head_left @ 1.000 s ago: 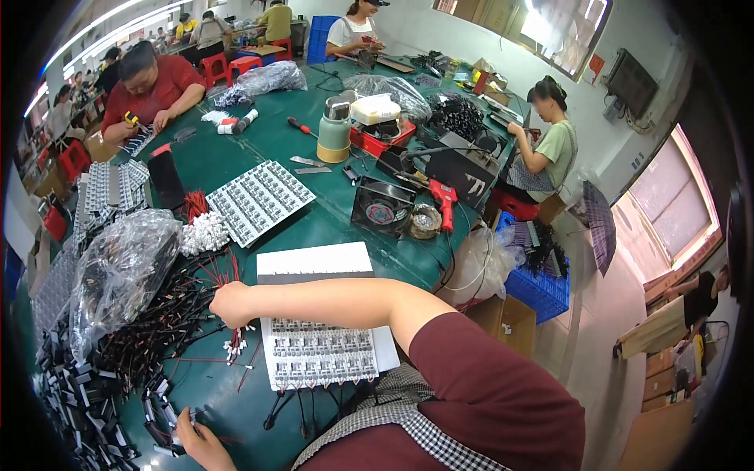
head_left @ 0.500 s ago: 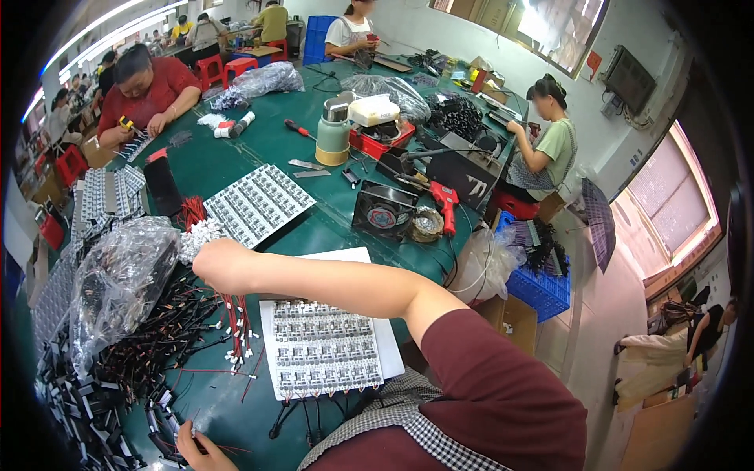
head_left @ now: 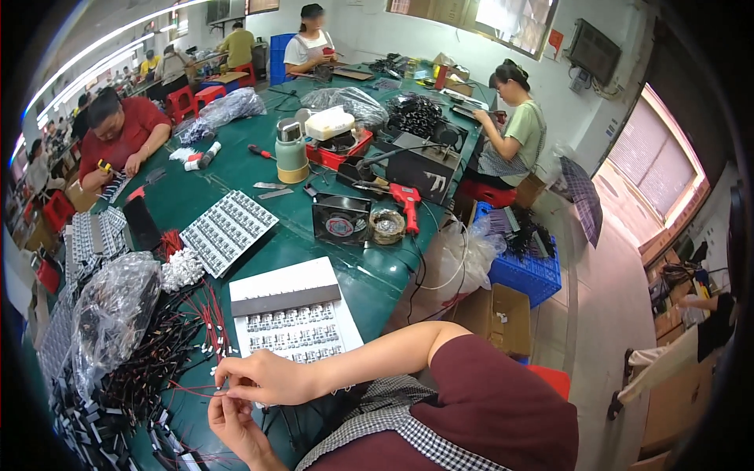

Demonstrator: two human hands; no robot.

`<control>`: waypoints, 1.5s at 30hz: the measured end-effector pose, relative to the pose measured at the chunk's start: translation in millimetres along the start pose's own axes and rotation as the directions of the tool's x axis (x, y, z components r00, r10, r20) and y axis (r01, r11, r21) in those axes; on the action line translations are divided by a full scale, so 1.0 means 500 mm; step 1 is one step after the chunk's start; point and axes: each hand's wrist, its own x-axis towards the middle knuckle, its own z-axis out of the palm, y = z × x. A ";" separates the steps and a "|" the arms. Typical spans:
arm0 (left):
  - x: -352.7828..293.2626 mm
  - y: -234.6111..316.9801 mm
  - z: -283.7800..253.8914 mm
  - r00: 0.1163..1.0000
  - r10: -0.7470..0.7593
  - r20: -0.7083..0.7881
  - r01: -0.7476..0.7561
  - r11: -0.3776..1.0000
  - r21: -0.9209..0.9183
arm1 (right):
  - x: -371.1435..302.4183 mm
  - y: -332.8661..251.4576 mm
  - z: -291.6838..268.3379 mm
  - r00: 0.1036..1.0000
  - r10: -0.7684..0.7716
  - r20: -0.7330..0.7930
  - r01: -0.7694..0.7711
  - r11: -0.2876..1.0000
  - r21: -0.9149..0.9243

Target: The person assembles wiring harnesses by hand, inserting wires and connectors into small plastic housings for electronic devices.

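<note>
Two hands meet at the fingertips, the left hand (head_left: 236,426) and right hand (head_left: 271,378) both pinched on thin red wire (head_left: 188,387), which trails leftward from them; the strand count is unclear. It looks light, limp and easily kinked, so better gripped close to its end than tugged. One circuit-board panel (head_left: 290,322) lies just beyond the right hand, crossed by one dark strip (head_left: 287,300); a second panel (head_left: 228,231) sits farther ahead. Left of both hands, one uncountable heap of black cables (head_left: 149,353) covers the green worktop (head_left: 363,284).

Left fingers (head_left: 223,410) and right fingers (head_left: 238,370) meet, pinching thin red wires (head_left: 193,388).
</note>
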 end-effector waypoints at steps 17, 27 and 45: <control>0.018 0.046 -0.044 0.981 0.154 -0.119 -0.113 0.949 0.294 | -0.004 0.043 -0.095 0.953 0.067 0.295 0.003 0.973 -0.230; 0.003 0.043 -0.014 0.987 0.134 -0.093 -0.086 0.911 0.403 | 0.050 -0.016 -0.006 0.935 0.251 0.252 -0.253 0.967 -0.024; -0.112 0.121 -0.093 0.944 0.319 -0.087 -0.250 0.860 0.445 | -0.018 -0.078 0.014 0.959 0.239 0.155 -0.170 0.917 -0.360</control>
